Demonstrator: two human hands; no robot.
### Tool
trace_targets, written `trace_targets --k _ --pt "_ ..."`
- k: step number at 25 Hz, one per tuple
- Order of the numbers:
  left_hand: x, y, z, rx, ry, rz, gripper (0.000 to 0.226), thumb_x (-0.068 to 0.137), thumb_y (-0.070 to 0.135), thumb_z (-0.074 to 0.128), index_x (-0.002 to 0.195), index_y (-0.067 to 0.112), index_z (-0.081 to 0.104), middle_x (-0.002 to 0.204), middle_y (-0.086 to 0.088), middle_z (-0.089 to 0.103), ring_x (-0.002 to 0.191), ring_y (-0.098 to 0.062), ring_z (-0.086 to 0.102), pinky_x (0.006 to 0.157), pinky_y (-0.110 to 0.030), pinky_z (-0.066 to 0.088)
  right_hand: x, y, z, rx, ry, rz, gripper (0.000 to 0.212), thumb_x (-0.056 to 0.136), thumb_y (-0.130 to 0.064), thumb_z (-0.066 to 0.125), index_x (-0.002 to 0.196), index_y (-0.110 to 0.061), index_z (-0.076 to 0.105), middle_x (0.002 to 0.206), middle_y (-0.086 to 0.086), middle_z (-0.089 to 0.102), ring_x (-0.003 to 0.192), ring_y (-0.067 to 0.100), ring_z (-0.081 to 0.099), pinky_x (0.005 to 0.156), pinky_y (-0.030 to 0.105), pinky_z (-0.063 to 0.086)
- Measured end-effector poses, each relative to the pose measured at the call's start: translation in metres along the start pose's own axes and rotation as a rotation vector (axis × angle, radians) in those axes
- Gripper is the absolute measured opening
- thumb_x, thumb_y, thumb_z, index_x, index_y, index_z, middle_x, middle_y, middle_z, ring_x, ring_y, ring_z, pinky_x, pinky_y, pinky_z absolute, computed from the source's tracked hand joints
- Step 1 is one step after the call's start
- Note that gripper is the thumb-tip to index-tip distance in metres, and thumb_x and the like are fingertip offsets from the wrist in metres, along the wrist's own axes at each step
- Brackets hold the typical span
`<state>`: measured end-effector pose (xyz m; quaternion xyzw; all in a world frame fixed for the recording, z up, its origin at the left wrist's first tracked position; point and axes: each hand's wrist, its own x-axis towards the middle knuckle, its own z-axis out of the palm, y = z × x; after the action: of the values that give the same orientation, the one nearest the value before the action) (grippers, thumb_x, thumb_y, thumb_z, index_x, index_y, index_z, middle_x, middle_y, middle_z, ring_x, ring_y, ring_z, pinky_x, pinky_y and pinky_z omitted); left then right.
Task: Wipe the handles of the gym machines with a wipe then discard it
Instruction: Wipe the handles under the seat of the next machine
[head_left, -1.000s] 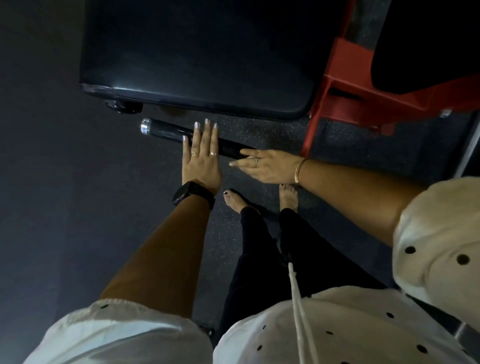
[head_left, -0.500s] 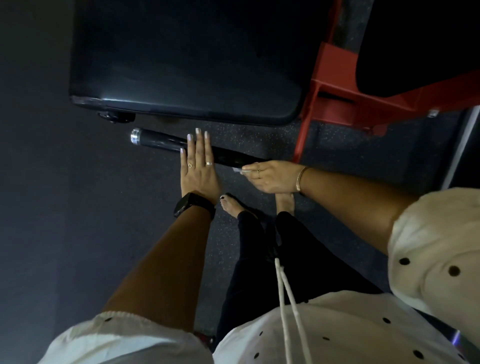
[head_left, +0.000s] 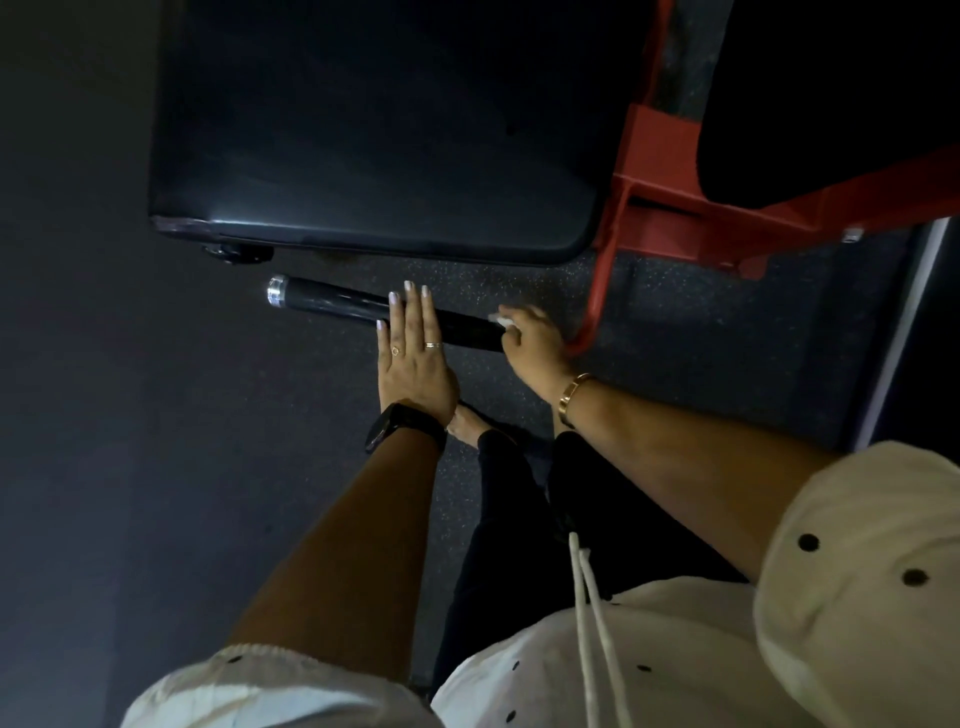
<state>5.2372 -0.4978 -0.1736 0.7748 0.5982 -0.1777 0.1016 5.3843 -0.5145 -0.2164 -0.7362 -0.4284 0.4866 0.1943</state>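
Right hand was shifted up onto the handle, with the wipe pinched against it. Left hand is laid flat just beside that grip. Wiping is judged underway; discarding is left.

Glossy black handle, metal end cap; speckled rubber floor

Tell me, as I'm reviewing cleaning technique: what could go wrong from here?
1. The left hand lies flat across the middle of the handle, so that stretch may be skipped or re-soiled.
2. Only a little of the wipe shows from the right hand, so bare fingers may rub the handle instead.
3. The stretch by the silver end cap lies far from the wipe and could be missed.
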Motion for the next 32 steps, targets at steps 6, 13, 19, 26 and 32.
trace_targets --k 6,13,19,26,32 --pt "0.003 -0.022 0.004 -0.304 0.139 -0.143 0.097 0.077 0.014 0.057 0.152 0.020 -0.005 0.160 -0.008 -0.011 0.144 -0.030 -0.019 0.114 -0.044 -0.011 -0.002 -0.037 0.011 -0.032 0.048 0.172 0.034 0.097 -0.012 0.038 0.126 -0.010 0.056 0.126 0.013 0.058 0.116 0.027 0.053 0.097 0.040 0.043" --pt "0.034 -0.062 -0.028 -2.049 0.323 -0.850 0.050 0.095 0.021 0.034 0.145 0.012 0.036 0.142 -0.013 0.046 0.129 -0.029 0.044 0.107 -0.037 0.037 0.015 -0.139 0.051 -0.156 0.055 -0.031 0.032 0.098 -0.014 0.040 0.125 -0.014 0.057 0.116 0.012 0.065 0.107 0.031 0.059 0.082 0.033 0.046" --pt "0.038 -0.101 -0.045 -2.557 0.226 -0.956 0.055 0.091 0.052 0.030 0.099 0.006 0.059 0.084 -0.009 0.062 0.083 -0.024 0.063 0.084 -0.034 0.051 0.041 -0.206 0.083 0.003 -0.089 -0.157 0.028 0.098 -0.014 0.040 0.116 -0.011 0.061 0.112 0.011 0.067 0.100 0.026 0.062 0.078 0.023 0.046" --pt "0.047 -0.139 -0.048 -2.596 0.143 -1.005 0.065 0.095 0.056 0.027 0.120 0.004 0.056 0.114 -0.015 0.064 0.108 -0.029 0.063 0.097 -0.041 0.049 0.070 -0.244 0.104 -0.557 -0.505 -0.465 0.025 0.091 -0.027 0.050 0.099 -0.010 0.066 0.101 0.008 0.067 0.096 0.024 0.062 0.079 0.030 0.049" --pt "0.050 -0.148 -0.054 -2.576 0.072 -1.023 0.055 0.095 0.059 0.031 0.086 0.011 0.056 0.071 -0.003 0.058 0.064 -0.013 0.055 0.064 -0.023 0.050 0.059 -0.213 0.096 -0.978 -0.291 -0.970 0.023 0.092 -0.020 0.046 0.110 -0.009 0.054 0.113 0.010 0.051 0.106 0.027 0.048 0.082 0.037 0.041"
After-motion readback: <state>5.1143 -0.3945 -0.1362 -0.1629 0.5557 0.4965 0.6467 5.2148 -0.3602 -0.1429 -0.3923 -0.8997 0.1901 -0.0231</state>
